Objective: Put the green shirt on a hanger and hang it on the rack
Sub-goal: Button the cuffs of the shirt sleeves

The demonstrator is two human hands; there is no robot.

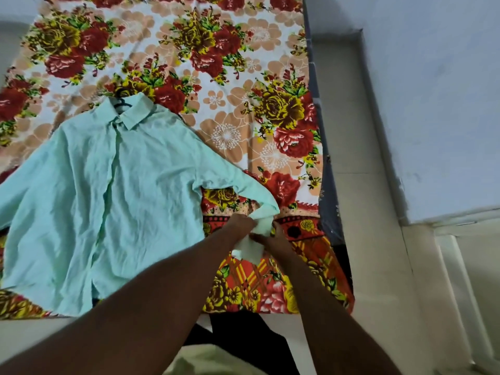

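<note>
The pale green shirt (108,196) lies spread flat, front up, on the flowered bed sheet (230,77). A black hanger (122,100) sits inside its collar, with only the hook and neck showing. The shirt's right-hand sleeve runs out to the cuff (259,231) near the bed's front edge. My left hand (240,221) and my right hand (273,236) both pinch that cuff, fingers closed on the cloth. No rack is in view.
The bed's right side (328,185) drops to a light tiled floor (365,158) beside a white wall (446,90). The bed's front edge (243,315) lies just before my arms.
</note>
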